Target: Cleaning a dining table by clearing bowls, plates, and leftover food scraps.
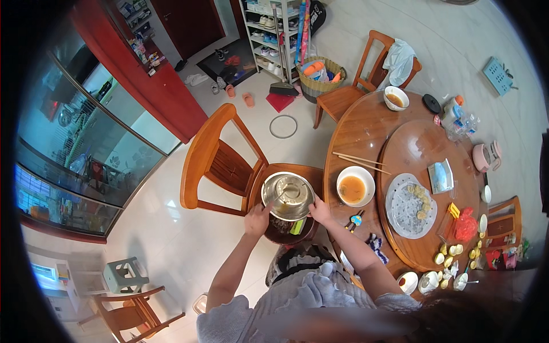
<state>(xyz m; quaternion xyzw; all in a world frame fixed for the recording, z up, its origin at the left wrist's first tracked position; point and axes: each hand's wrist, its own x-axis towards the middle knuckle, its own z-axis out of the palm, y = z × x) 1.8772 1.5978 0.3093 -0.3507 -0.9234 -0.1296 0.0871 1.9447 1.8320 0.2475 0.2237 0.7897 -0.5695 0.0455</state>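
A shiny stainless-steel basin (291,178) is held by its rim, my left hand (257,221) at the near left and my right hand (319,211) at the near right. A little yellowish residue shows inside it. The basin appears above a wooden chair seat (315,171) and covers the far part of a dark round bin (268,233). A bright green item (296,227) and dark scraps are visible in the bin. To the right of my right hand, a white bowl of orange-brown broth (352,191) stands on the round wooden table (356,124).
Chopsticks (360,159) lie beside the broth bowl. A perforated plate with dumplings (409,218) sits on the turntable (411,165). Another bowl (395,99) stands at the table's far edge. The chair back (223,163) rises left of the basin; a green stool (125,274) stands farther left.
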